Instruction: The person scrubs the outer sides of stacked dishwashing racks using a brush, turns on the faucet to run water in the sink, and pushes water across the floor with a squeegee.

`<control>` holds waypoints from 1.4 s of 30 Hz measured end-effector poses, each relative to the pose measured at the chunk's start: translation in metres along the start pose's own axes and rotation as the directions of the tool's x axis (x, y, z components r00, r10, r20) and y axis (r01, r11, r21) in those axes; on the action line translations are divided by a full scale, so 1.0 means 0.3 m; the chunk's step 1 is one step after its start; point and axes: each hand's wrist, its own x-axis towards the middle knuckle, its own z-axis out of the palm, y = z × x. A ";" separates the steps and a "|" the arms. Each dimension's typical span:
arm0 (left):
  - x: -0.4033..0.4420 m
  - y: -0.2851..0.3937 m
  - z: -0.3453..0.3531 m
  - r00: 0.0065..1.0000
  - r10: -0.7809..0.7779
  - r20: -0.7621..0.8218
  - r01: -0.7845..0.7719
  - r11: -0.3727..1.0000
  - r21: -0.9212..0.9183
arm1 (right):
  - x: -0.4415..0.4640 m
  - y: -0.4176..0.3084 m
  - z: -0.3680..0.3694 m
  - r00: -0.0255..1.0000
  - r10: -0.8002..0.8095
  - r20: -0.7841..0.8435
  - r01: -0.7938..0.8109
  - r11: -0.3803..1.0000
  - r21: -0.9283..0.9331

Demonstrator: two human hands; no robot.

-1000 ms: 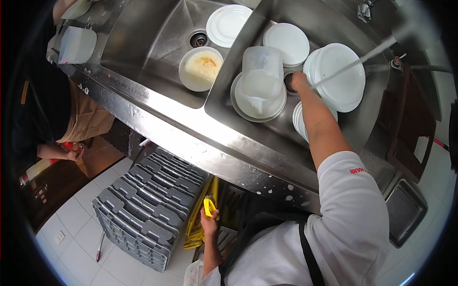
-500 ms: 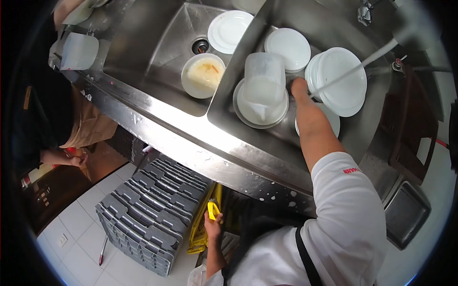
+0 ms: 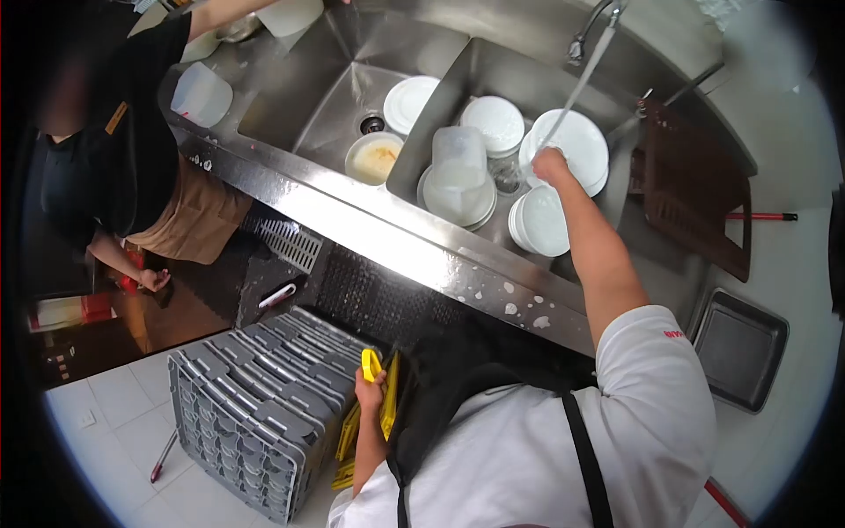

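My right hand (image 3: 549, 165) is closed at the left rim of a stack of large white plates (image 3: 581, 145) in the right basin; what its fingers hold, if anything, is hidden. Water from the faucet (image 3: 576, 48) runs down beside it onto the plates. Smaller white plates (image 3: 544, 220) lean just below my forearm, and more round plates (image 3: 493, 123) lie behind. A translucent pitcher (image 3: 459, 158) rests in a bowl (image 3: 480, 207) to the left. Down by the grey crates, my left hand (image 3: 371, 387) grips a yellow handle (image 3: 371, 363).
The left basin (image 3: 330, 110) holds a soiled bowl (image 3: 374, 158) and white plates (image 3: 409, 104). A co-worker in a dark shirt (image 3: 132, 145) stands at left. Grey stacked crates (image 3: 255, 396) stand below the counter edge (image 3: 352, 216). A metal tray (image 3: 741, 350) is at right.
My right hand has moved from beside the drain onto the edge of the large plates. The camera view has shifted, and the co-worker's arm now reaches over the left basin.
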 end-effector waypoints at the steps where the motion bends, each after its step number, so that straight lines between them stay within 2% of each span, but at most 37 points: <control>1: 0.014 -0.038 0.007 1.000 -0.004 -0.002 0.004 1.000 -0.006 | 0.021 0.064 0.018 0.988 0.156 -0.018 -0.150 0.971 0.188; 2: 0.024 -0.063 0.012 1.000 -0.006 -0.003 0.006 1.000 -0.008 | -0.061 0.059 -0.088 0.893 0.446 -0.063 -0.353 0.778 0.519; 3: 0.022 -0.073 0.016 1.000 -0.019 -0.008 0.019 1.000 0.003 | -0.155 0.047 -0.214 0.713 0.694 -0.102 -0.336 0.466 0.819; 5: 0.005 -0.070 0.014 0.999 -0.051 -0.016 0.052 0.998 0.025 | -0.215 0.101 -0.373 0.435 0.881 -0.188 -0.057 0.236 0.970; 6: -0.003 -0.058 0.011 0.998 -0.063 -0.008 0.064 0.998 0.024 | -0.230 0.135 -0.471 0.304 0.927 -0.222 0.035 0.222 0.974; 7: -0.023 -0.049 0.004 0.997 -0.079 0.000 0.079 0.997 0.024 | -0.269 0.154 -0.584 0.228 0.943 -0.243 0.218 0.193 0.957; 9: -0.058 0.010 -0.014 0.992 -0.120 0.025 0.120 0.993 0.010 | -0.317 0.231 -0.783 0.121 0.929 -0.349 0.344 0.290 0.893; 11: -0.043 -0.009 -0.008 0.995 -0.103 0.011 0.103 0.995 -0.008 | -0.318 0.309 -0.932 0.103 0.900 -0.423 0.355 0.364 0.861; 13: -0.047 -0.021 -0.002 0.995 -0.102 0.007 0.102 0.994 -0.036 | -0.404 0.270 -1.096 0.284 0.846 -0.451 0.225 0.398 0.889; 16: -0.064 0.044 -0.007 0.994 -0.109 0.006 0.109 0.993 -0.055 | -0.272 0.215 -1.178 0.349 0.818 -0.458 0.052 0.471 0.881; 18: -0.067 0.059 -0.007 0.994 -0.112 -0.010 0.112 0.994 -0.013 | -0.204 0.175 -1.248 0.549 0.710 -0.440 -0.154 0.604 0.782; 20: -0.064 0.058 -0.005 0.994 -0.110 -0.023 0.110 0.994 -0.006 | -0.170 0.113 -1.311 0.631 0.691 -0.352 -0.172 0.567 0.806; 22: -0.058 0.050 0.007 0.994 -0.101 -0.030 0.100 0.994 -0.047 | -0.144 0.067 -1.364 0.623 0.747 -0.232 -0.033 0.321 0.946; 24: -0.055 0.035 0.008 0.995 -0.086 -0.041 0.080 0.988 -0.134 | -0.091 0.060 -1.392 0.663 0.723 -0.196 -0.073 0.323 0.944; 25: -0.047 0.022 0.009 0.995 -0.077 -0.056 0.072 0.993 -0.091 | -0.053 0.060 -1.405 0.682 0.709 -0.178 -0.092 0.325 0.941; 27: -0.032 -0.021 0.012 0.995 -0.061 -0.079 0.061 0.998 -0.002 | 0.023 0.060 -1.415 0.649 0.734 -0.198 -0.142 0.373 0.917; 28: -0.033 -0.042 0.017 0.994 -0.062 -0.088 0.060 0.998 -0.026 | 0.045 0.059 -1.409 0.633 0.746 -0.209 -0.170 0.397 0.902; 31: -0.062 -0.081 0.032 0.991 -0.084 -0.104 0.077 0.995 -0.069 | 0.047 0.087 -1.344 0.639 0.700 -0.318 0.112 0.324 0.939; 34: -0.094 -0.085 0.048 0.986 -0.130 -0.100 0.125 0.991 -0.052 | -0.026 -0.007 -1.205 0.451 0.737 -0.503 0.342 0.377 0.861; 36: -0.095 -0.136 0.061 0.983 -0.156 -0.097 0.154 0.988 -0.028 | -0.055 -0.088 -1.005 0.432 0.730 -0.530 0.334 0.416 0.846; 38: -0.088 -0.161 0.073 0.983 -0.161 -0.094 0.151 0.984 -0.097 | -0.078 -0.184 -0.765 0.576 0.703 -0.416 0.261 0.325 0.909; 39: -0.081 -0.155 0.070 0.984 -0.145 -0.102 0.134 0.985 -0.112 | -0.102 -0.231 -0.656 0.657 0.687 -0.310 0.162 0.274 0.948; 40: -0.074 -0.142 0.067 0.985 -0.130 -0.110 0.116 0.985 -0.127 | -0.122 -0.281 -0.529 0.674 0.689 -0.266 0.063 0.305 0.950; 42: -0.041 -0.118 0.047 0.987 -0.089 -0.136 0.065 0.983 -0.175 | -0.227 -0.394 -0.390 0.712 0.666 -0.222 0.040 0.278 0.960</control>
